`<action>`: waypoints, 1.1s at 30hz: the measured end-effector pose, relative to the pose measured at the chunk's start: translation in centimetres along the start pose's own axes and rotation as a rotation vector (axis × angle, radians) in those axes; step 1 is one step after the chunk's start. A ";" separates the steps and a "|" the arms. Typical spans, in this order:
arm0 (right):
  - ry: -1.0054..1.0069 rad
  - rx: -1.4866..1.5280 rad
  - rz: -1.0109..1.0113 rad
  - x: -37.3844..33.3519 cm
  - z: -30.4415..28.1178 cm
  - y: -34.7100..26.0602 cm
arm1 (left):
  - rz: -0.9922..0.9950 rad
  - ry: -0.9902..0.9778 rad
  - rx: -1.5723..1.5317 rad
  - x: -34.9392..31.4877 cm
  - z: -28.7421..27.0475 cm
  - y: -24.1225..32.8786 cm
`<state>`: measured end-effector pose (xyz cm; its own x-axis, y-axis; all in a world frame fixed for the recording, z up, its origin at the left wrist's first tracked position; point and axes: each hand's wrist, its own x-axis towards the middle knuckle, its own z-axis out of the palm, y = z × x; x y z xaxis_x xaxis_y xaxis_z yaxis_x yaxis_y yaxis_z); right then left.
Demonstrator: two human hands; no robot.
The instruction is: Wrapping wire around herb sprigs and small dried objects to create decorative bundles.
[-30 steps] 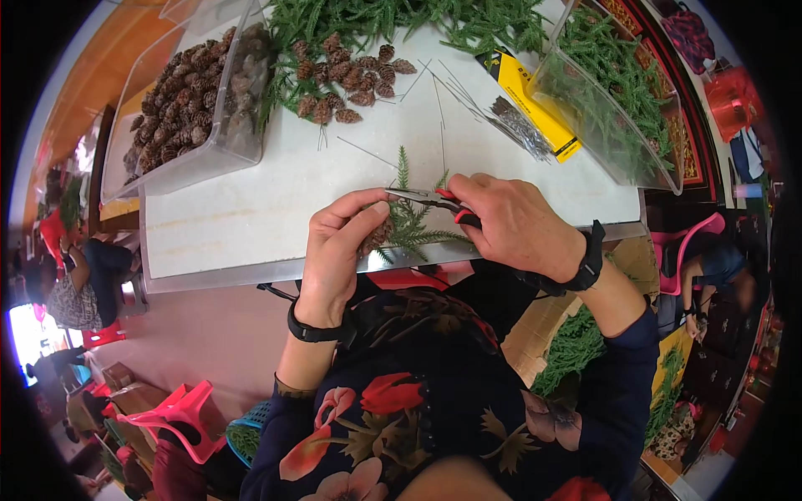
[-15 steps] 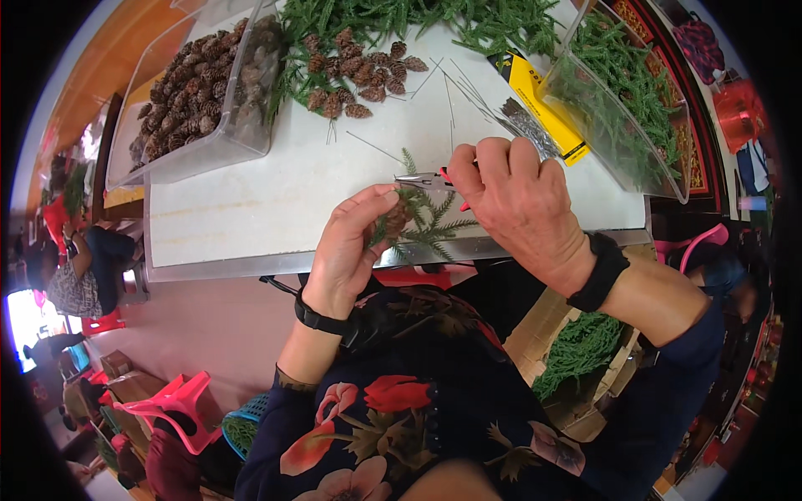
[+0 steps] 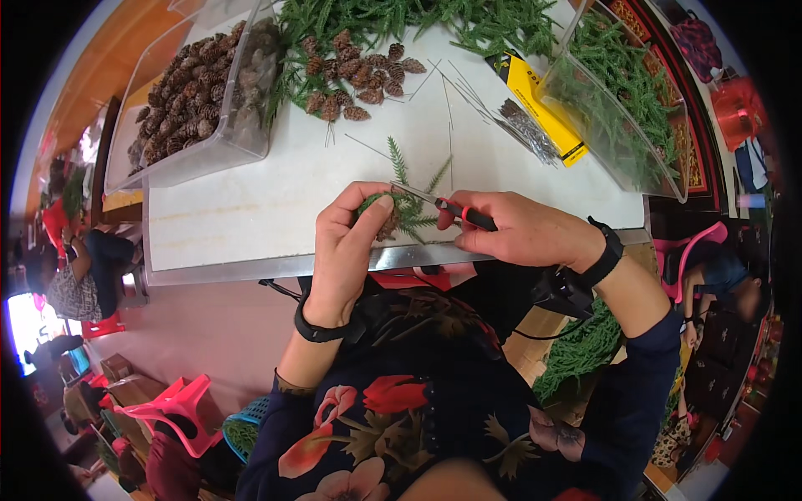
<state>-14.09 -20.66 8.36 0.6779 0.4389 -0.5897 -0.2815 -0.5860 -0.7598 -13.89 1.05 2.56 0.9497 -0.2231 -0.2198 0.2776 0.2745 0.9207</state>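
While the left hand [image 3: 344, 232] pinched a pine cone [image 3: 388, 227] and green sprig [image 3: 409, 210] near the table's front edge [image 3: 251, 267], the right hand [image 3: 532, 230], wrapped round pliers [image 3: 468, 217], slanted their nose leftward across the sprig.

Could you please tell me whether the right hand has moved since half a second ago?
Yes, the right hand has moved away from the yellow package, toward the near edge of the white table.
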 end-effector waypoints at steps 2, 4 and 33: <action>0.005 -0.026 -0.017 0.0 -0.1 0.1 | -0.065 -0.027 -0.064 0.0 -0.2 0.1; 0.008 -0.037 -0.026 0.1 -0.3 0.2 | -0.065 -0.042 -0.048 -0.1 -0.3 0.2; -0.119 -0.103 0.003 -0.2 -0.4 0.5 | -0.145 -0.159 -0.030 0.2 -0.6 0.5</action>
<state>-14.05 -21.35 8.20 0.5905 0.5111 -0.6245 -0.2081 -0.6512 -0.7298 -13.44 1.67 2.74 0.8653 -0.4061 -0.2937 0.4162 0.2557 0.8726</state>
